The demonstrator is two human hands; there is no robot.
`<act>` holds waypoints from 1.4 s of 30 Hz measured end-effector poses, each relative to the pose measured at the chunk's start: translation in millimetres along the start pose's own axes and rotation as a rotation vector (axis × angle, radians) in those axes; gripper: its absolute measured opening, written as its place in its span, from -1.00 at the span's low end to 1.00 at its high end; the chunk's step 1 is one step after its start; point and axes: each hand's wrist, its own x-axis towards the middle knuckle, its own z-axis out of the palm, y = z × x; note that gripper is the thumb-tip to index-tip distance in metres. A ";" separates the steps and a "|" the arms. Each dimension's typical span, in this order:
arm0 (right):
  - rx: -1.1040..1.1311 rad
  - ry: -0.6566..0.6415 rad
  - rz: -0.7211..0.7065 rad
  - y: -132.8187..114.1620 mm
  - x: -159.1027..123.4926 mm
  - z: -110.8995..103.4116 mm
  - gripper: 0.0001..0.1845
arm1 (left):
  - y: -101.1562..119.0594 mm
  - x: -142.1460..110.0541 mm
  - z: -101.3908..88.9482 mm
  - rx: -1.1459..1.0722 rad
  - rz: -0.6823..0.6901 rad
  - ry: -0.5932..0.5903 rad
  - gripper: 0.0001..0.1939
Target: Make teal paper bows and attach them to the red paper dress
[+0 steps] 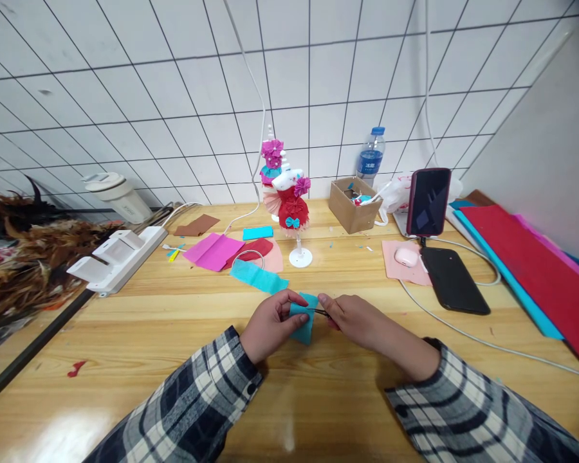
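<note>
My left hand (pixel 276 321) pinches a small turquoise piece of crepe paper (pixel 303 331) just above the table. From the right, my right hand (pixel 350 318) is closed around small dark scissors (pixel 321 312), whose blades reach across the paper; their handles are mostly hidden in my fingers. A longer turquoise crepe strip (pixel 259 276) lies flat behind my left hand. Beyond it stands a figure dressed in red paper ruffles (pixel 294 209) with a turquoise bow, on a white round base (pixel 300 258). A second figure with magenta flowers (pixel 272 151) is partly hidden behind it.
Magenta paper (pixel 213 251) lies left of the figures, near a white power strip (pixel 125 260). Behind stand a cardboard box (pixel 354 212) and a water bottle (pixel 370 157). On the right are an upright phone (pixel 428 202), a black phone (pixel 456 281), a cable and red paper (pixel 535 270).
</note>
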 end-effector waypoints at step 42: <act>-0.024 -0.002 0.051 1.8 -0.6 -3.4 -0.20 | 1.1 0.6 0.4 -0.039 -0.019 0.062 -0.62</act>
